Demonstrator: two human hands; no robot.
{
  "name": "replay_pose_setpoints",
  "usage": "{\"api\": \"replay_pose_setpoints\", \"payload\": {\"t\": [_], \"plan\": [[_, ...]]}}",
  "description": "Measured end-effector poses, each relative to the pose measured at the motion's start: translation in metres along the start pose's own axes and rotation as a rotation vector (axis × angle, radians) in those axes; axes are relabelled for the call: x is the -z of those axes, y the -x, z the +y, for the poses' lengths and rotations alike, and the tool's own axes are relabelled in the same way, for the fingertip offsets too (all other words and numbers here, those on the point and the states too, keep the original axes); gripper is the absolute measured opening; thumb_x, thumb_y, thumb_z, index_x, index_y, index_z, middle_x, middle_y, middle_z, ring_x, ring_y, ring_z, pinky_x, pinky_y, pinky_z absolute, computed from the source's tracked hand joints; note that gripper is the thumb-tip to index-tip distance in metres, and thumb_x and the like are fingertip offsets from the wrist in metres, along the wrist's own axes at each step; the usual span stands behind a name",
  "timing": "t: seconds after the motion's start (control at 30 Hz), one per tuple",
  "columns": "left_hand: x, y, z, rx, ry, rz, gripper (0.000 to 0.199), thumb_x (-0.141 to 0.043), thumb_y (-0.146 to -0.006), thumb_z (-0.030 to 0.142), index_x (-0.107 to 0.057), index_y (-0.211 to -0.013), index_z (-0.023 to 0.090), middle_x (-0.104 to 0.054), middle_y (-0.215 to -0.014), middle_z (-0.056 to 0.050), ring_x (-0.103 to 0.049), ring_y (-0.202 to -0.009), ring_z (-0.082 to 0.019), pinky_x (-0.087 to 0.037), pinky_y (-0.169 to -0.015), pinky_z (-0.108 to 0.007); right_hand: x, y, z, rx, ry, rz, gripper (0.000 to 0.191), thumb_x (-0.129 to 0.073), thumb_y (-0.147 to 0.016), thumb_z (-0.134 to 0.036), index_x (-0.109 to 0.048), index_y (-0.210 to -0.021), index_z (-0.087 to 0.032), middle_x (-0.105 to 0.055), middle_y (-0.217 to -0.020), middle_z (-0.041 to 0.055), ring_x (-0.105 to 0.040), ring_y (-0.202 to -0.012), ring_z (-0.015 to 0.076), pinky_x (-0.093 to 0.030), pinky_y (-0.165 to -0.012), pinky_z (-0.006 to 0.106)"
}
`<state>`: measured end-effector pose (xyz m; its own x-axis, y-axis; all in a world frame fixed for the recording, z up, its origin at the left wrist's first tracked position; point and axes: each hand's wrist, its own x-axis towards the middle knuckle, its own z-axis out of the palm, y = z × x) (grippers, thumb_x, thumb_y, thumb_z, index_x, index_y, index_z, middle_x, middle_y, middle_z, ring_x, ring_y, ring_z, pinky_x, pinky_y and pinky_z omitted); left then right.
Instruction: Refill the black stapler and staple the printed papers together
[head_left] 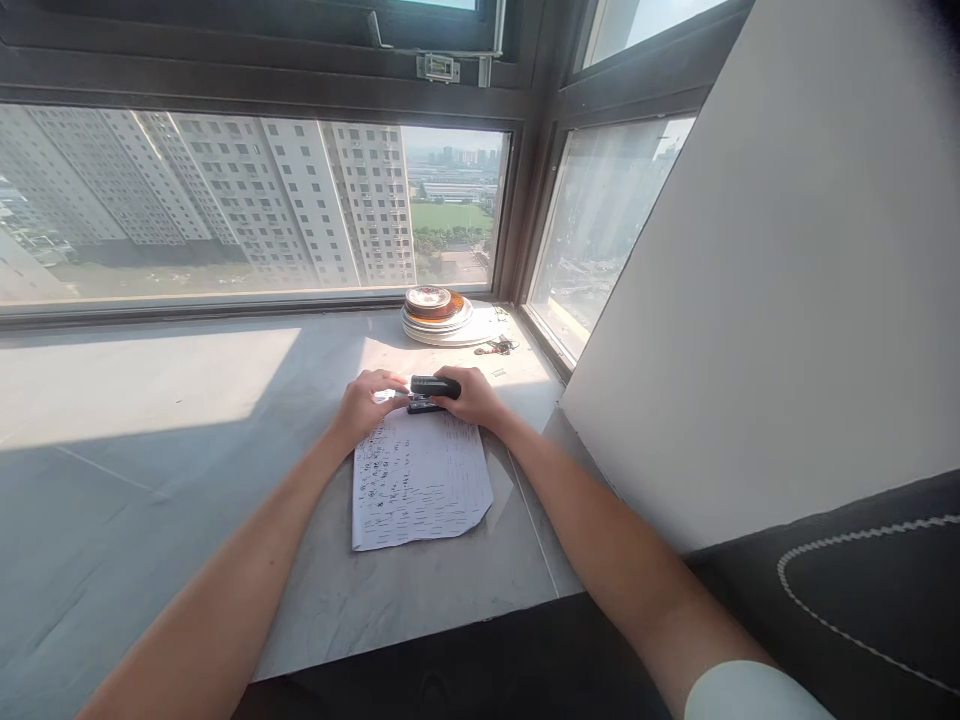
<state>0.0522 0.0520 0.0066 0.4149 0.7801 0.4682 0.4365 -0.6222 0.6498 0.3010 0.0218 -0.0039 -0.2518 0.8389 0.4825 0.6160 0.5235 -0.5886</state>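
There were two hands in total: one left hand point(369, 402) and one right hand point(471, 394). There were also one black stapler point(435, 387), one visible written sheet point(420, 490), one pale cord point(870, 534) and one stack of dishes point(437, 315), whose exact number was unclear.

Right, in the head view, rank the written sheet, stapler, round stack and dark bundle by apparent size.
Largest to smallest:
1. Written sheet
2. Round stack
3. Stapler, partly covered by the right hand
4. Dark bundle
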Motion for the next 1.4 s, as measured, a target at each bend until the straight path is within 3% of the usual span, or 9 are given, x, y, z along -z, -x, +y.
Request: {"api": "replay_pose_setpoints", "payload": {"t": [0.1, 0.63, 0.8, 0.9, 1.0, 1.1, 1.23, 1.4], "plan": [[-0.004, -0.002, 0.001, -0.026, -0.032, -0.008, 0.023, -0.081, -0.082, 0.050, -0.081, -0.086, 0.028, -0.079, -0.106, -0.006, -0.064, -0.107, -0.029, -0.048, -0.098, -0.046, 0.000, 0.000, 0.000, -0.002, -0.001, 0.001, 0.023, -0.081, -0.080, -0.025, -0.073, -0.102, -0.022, -0.075, -0.093, 0.0025, -0.065, -0.084, 0.0205, -0.046, -0.078, 0.030], [-0.006, -0.002, -0.005, -0.050, -0.035, -0.019, 0.020, -0.082, -0.080, 0.049, -0.083, -0.085, 0.029, -0.078, -0.097, -0.006, -0.067, -0.098, -0.027, -0.051, -0.091, -0.041, -0.001, 0.000, 0.001, 0.011, 0.009, 0.004, 0.024, -0.082, -0.080, -0.024, -0.073, -0.103, -0.022, -0.075, -0.093, 0.0025, -0.066, -0.084, 0.0208, -0.046, -0.079, 0.031], [0.008, 0.002, -0.016, -0.022, -0.044, -0.090, 0.022, -0.080, -0.082, 0.048, -0.085, -0.094, 0.031, -0.078, -0.093, -0.006, -0.068, -0.091, -0.025, -0.053, -0.081, -0.036, 0.000, 0.000, 0.000, 0.010, -0.002, 0.007, 0.024, -0.082, -0.080, -0.023, -0.073, -0.103, -0.022, -0.075, -0.093, 0.0026, -0.066, -0.085, 0.0206, -0.046, -0.079, 0.031], [0.021, 0.007, -0.020, 0.029, -0.001, -0.147, 0.029, -0.078, -0.084, 0.050, -0.085, -0.102, 0.029, -0.080, -0.100, -0.008, -0.069, -0.092, -0.025, -0.052, -0.074, -0.034, 0.002, 0.001, 0.000, 0.006, -0.016, 0.010, 0.024, -0.081, -0.081, -0.022, -0.074, -0.104, -0.021, -0.075, -0.093, 0.0028, -0.065, -0.085, 0.0202, -0.046, -0.079, 0.031], [0.028, 0.009, -0.016, 0.041, 0.087, -0.188, 0.033, -0.078, -0.086, 0.050, -0.084, -0.107, 0.025, -0.080, -0.103, -0.010, -0.070, -0.096, -0.025, -0.053, -0.077, -0.034, 0.004, 0.002, -0.002, 0.036, -0.074, 0.012, 0.024, -0.082, -0.080, -0.021, -0.074, -0.102, -0.019, -0.074, -0.092, 0.0023, -0.065, -0.084, 0.0191, -0.046, -0.078, 0.030], [0.024, 0.009, -0.007, -0.018, 0.145, -0.160, 0.039, -0.084, -0.081, 0.049, -0.083, -0.111, 0.025, -0.079, -0.097, -0.008, -0.068, -0.095, -0.024, -0.054, -0.083, -0.035, 0.005, 0.003, -0.009, 0.110, -0.192, -0.017, 0.025, -0.084, -0.079, -0.023, -0.073, -0.101, -0.018, -0.074, -0.091, 0.0018, -0.064, -0.082, 0.0174, -0.047, -0.077, 0.029], [0.015, 0.005, 0.002, -0.070, 0.140, -0.122, 0.042, -0.087, -0.076, 0.050, -0.081, -0.109, 0.025, -0.075, -0.096, -0.005, -0.064, -0.088, -0.021, -0.052, -0.077, -0.033, 0.002, 0.005, -0.021, 0.147, -0.267, -0.042, 0.026, -0.084, -0.080, -0.026, -0.072, -0.103, -0.018, -0.073, -0.092, 0.0018, -0.063, -0.081, 0.0164, -0.047, -0.076, 0.028], [0.016, 0.001, -0.007, -0.034, 0.157, -0.092, 0.043, -0.090, -0.069, 0.052, -0.082, -0.101, 0.025, -0.073, -0.091, -0.004, -0.061, -0.086, -0.021, -0.048, -0.083, -0.034, -0.008, 0.005, -0.025, 0.137, -0.261, -0.008, 0.027, -0.084, -0.081, -0.028, -0.073, -0.103, -0.018, -0.073, -0.092, 0.0013, -0.063, -0.083, 0.0164, -0.046, -0.078, 0.028]]}}
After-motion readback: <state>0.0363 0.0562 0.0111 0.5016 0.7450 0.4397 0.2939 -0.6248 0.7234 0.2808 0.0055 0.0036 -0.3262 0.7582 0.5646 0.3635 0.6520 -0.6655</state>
